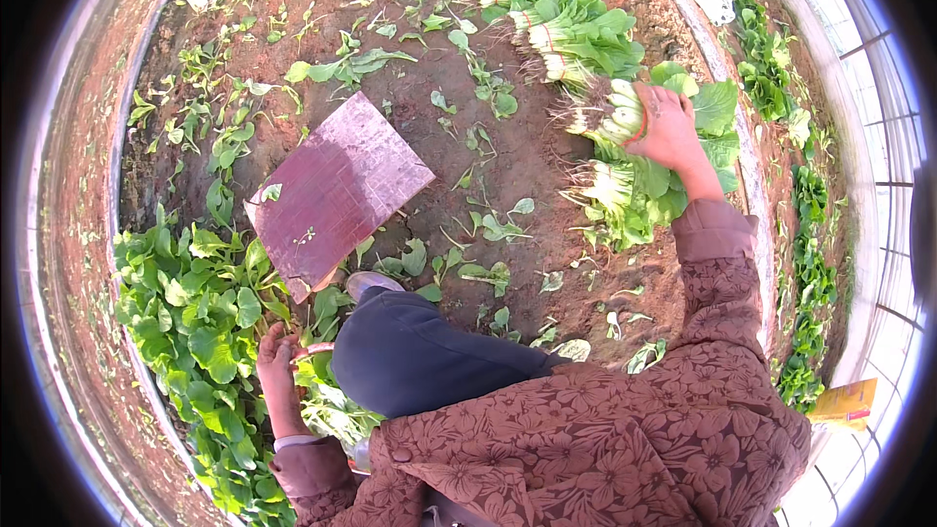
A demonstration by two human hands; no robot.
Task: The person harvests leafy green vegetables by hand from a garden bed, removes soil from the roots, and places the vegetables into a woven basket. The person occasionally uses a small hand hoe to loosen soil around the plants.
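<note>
My right hand (667, 128) is closed around a bunch of leafy greens (624, 113) with pale stems, roots and a red band. Its stems point left and its leaves spread out to the right under my hand. Another bunch (615, 190) lies just below it, and several banded bunches (575, 36) form a row beyond. At the lower left, my left hand (278, 362) is beside standing leafy greens (212, 322), fingers curled. A pinkish curved strip (315, 349) meets its fingertips; whether the hand grips it cannot be made out.
A reddish-brown board (340, 194) lies tilted on the soil left of centre. Loose leaves (498, 227) are scattered over the soil (542, 161). My bent knee (432, 355) is in front of me. A pale bed edge (747, 139) runs along the right, with greenhouse sheeting (871, 88) beyond.
</note>
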